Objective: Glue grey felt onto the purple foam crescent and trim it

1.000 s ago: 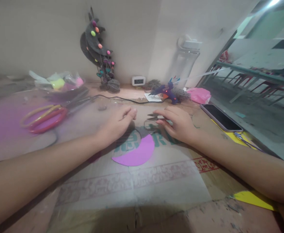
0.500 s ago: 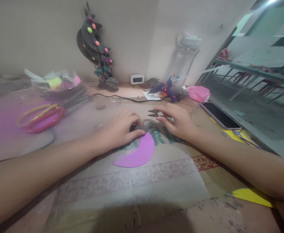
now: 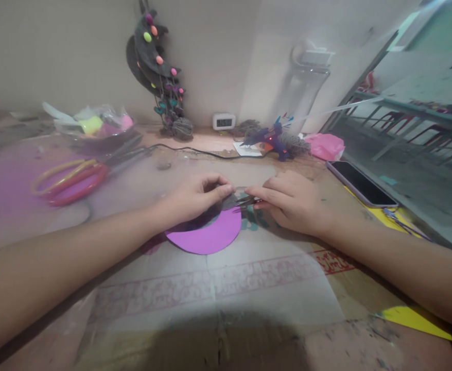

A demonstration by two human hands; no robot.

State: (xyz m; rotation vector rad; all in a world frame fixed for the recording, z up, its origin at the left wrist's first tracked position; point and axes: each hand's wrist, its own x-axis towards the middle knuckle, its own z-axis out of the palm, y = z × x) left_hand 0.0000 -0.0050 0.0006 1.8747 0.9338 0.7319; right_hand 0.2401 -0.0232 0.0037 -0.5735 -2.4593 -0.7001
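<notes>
A purple crescent-shaped cutout lies on the work surface in the middle of the head view. Dark grey yarn runs at its upper tip, partly hidden by my fingers. My left hand pinches the yarn and the crescent's tip between thumb and forefinger. From the right, my right hand grips a pair of small thread snips. Their blades point left and lie right at the yarn by the tip. Whether the blades are closed is too blurred to tell.
Red-and-yellow-handled scissors lie at left, below a plastic bag of coloured pieces. A glue gun, small digital clock and clear bottle stand behind. A phone rests at right; a decorated grey crescent hangs against the wall.
The snips have come down and left to the crescent's tip, and my right hand has turned over. The crescent has rotated, its curve now facing downward. The camera view has shifted slightly.
</notes>
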